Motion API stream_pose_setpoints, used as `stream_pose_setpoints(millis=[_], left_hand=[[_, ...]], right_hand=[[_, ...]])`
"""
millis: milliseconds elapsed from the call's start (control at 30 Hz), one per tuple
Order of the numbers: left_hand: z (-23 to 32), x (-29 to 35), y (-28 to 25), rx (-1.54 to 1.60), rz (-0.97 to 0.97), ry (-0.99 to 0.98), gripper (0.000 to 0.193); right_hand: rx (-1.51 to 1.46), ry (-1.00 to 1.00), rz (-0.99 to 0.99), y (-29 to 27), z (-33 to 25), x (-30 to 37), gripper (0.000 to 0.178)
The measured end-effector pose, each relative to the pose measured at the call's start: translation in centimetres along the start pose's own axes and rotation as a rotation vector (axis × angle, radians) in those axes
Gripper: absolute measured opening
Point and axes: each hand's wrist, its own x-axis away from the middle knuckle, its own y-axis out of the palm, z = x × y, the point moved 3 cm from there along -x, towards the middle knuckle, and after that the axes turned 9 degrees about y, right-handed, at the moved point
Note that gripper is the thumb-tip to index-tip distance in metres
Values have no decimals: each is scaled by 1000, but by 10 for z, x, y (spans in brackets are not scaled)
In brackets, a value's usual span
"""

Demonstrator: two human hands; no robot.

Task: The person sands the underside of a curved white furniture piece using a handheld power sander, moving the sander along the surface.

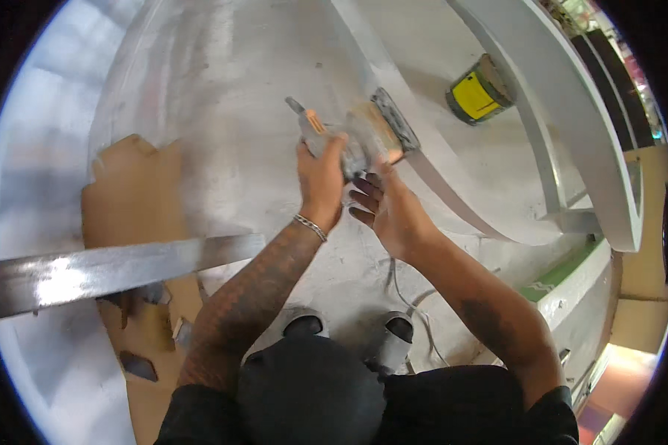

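Observation:
My left hand (321, 184), with a chain bracelet at the wrist, is wrapped around a dusty grey electric sheet sander (355, 148) with an orange strip. The sander is tipped on its side, so its rectangular pad (395, 122) with a tan face points to the right. My right hand (399, 211) is just below the pad, its fingers apart and loosely bent. Its fingertips are at the near end of the sander; blur hides whether they touch it. A grey cord (404, 291) lies on the floor below my hands.
A curved white frame (453, 189) rises to the right. Beyond its near rib stands a dark bucket with a yellow label (473, 96). Flattened cardboard (130, 196) lies on the left, with a shiny metal bar (119, 268) crossing over it. My shoes (390, 337) are on the dusty floor.

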Motion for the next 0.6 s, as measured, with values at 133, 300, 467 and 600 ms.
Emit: stream_pose_setpoints(millis=[133,300,467,600], left_hand=[[-22,10,-17,-293,-62,75,60],[-5,43,8,-252,-70,51,65],[11,29,7,-410,-29,32,65],[44,4,-2,-558,-75,-1,65]], right_hand=[[-240,18,-217,21,10,-4,56],[-415,13,-269,30,0,9,43],[-493,23,-212,40,-8,-1,25],[-543,10,-203,67,-22,-13,24]])
